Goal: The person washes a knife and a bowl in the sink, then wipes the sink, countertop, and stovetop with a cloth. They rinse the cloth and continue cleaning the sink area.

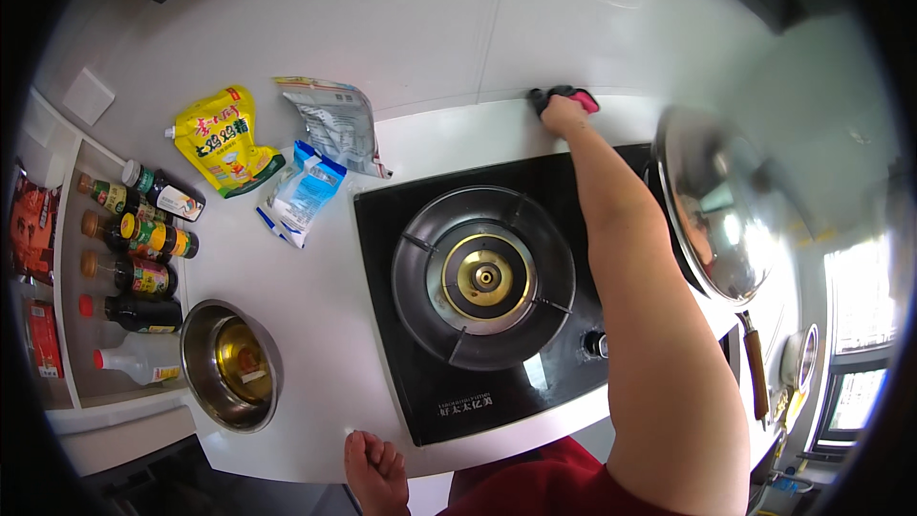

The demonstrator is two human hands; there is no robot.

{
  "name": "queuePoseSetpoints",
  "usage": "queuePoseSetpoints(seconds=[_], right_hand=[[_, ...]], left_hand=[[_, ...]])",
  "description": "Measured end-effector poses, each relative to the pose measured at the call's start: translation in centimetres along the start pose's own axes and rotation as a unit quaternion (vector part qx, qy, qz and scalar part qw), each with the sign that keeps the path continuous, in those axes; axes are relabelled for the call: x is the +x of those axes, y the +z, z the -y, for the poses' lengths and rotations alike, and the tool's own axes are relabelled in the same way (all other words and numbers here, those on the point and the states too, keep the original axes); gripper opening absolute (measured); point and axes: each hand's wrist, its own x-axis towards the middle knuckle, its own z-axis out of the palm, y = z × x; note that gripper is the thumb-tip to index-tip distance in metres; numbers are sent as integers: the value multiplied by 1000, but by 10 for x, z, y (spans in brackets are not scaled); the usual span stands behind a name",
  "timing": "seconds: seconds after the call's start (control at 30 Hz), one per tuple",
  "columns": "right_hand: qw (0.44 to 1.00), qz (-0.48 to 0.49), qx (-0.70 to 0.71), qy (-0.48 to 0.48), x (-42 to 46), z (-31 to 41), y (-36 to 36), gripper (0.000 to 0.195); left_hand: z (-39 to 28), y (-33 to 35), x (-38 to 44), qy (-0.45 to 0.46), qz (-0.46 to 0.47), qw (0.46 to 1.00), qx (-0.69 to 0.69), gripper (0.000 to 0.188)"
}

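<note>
My right hand (563, 115) reaches across the gas stove to the back of the counter. It grips a dark grey and pink cloth or pad (582, 98) against the counter where it meets the wall. The exact kind of this item is not clear, as my fingers cover part of it. Below my right forearm lies the black glass gas cooktop (387, 229), its round burner (486, 277) bare of any pan. Near the counter's front edge, my left hand (376, 466) is curled with nothing visible in it, to the left of the cooktop's front corner.
At the left stand a steel bowl (192, 365) holding yellow liquid and a shelf of several sauce bottles (147, 276). A yellow seasoning pouch (226, 140), a silver packet (333, 122) and a blue-white packet (304, 190) lie behind. A domed steel lid (716, 215) stands right of my arm.
</note>
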Motion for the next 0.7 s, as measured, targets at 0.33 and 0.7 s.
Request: queuePoseSetpoints(seconds=[0.33, 0.7], right_hand=[[995, -19, -74, 69, 37, -36, 8, 40], [997, -17, 34, -67, -35, 26, 7, 29]], left_hand=[[3, -19, -5, -11, 1, 999, -41, 18], [13, 26, -7, -4, 58, 998, 16, 25]])
